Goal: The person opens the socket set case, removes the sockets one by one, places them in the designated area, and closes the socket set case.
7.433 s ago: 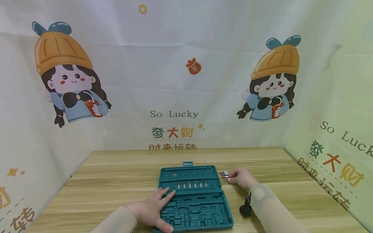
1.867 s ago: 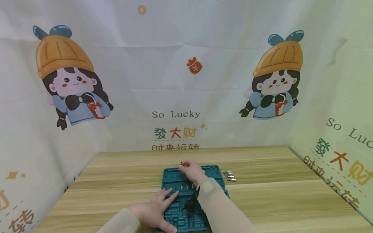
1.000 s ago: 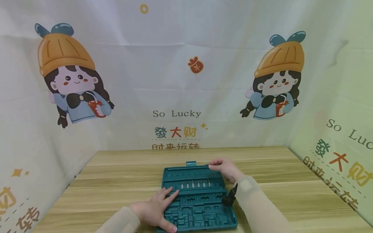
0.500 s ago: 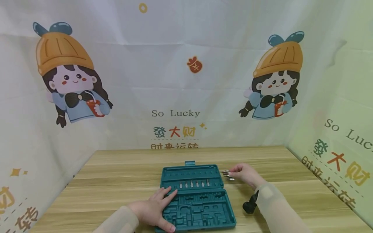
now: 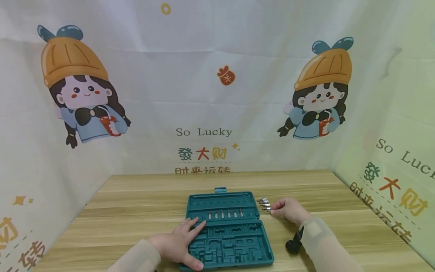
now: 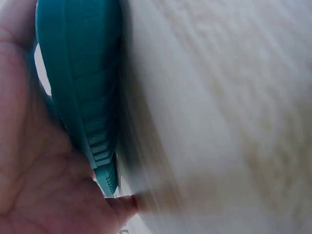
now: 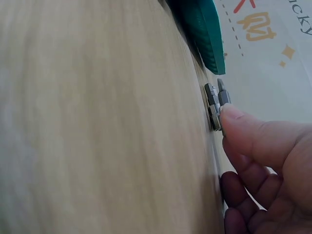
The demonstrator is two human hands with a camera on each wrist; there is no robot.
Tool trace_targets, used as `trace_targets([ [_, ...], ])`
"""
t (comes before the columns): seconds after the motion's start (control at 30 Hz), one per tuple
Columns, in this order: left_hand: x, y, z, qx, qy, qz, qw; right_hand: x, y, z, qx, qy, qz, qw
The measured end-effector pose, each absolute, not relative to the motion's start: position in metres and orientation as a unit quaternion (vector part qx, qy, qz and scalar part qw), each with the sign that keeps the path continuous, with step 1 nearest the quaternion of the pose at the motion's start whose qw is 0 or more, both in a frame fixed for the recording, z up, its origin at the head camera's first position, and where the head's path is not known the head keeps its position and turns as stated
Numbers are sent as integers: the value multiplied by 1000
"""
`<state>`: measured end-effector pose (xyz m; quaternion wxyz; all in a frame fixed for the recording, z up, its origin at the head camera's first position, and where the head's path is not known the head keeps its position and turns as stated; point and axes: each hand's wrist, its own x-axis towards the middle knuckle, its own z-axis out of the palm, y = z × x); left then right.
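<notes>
An open teal tool case (image 5: 234, 247) lies on the wooden table (image 5: 136, 211), with a row of several screwdriver bits (image 5: 225, 214) standing in its far half. My left hand (image 5: 180, 241) rests flat on the case's left edge, fingers straight; in the left wrist view the palm (image 6: 39, 185) lies against the case's rim (image 6: 78, 97). Just right of the case lie a few loose bits (image 5: 263, 203). My right hand (image 5: 287, 209) is at them and pinches the nearest bit (image 7: 222, 100) with the thumb tip (image 7: 236, 119) on it.
A black wrist-mounted device (image 5: 293, 245) hangs under my right forearm, just above the table. Printed cloth walls (image 5: 217, 94) enclose the table at the back and on both sides. Bare wood lies to the left and right of the case.
One second ago my right hand was over the case's far right corner. It has since moved right and down to the loose bits. The left hand and the case have not moved.
</notes>
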<state>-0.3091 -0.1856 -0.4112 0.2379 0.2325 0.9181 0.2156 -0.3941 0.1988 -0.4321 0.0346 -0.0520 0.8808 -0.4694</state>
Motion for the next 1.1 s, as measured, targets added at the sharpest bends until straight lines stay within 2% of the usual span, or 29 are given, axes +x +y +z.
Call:
trace_targets([
  [0.53, -316, -191, -425, 242, 916, 232, 220, -398, 194, -440, -51, 885, -462, 5],
  [0.83, -310, -187, -412, 231, 919, 215, 237, -395, 195, -435, -46, 878, -476, 15],
  [1.1, -314, -190, -421, 237, 917, 225, 227, -391, 198, -431, -47, 871, -489, 24],
])
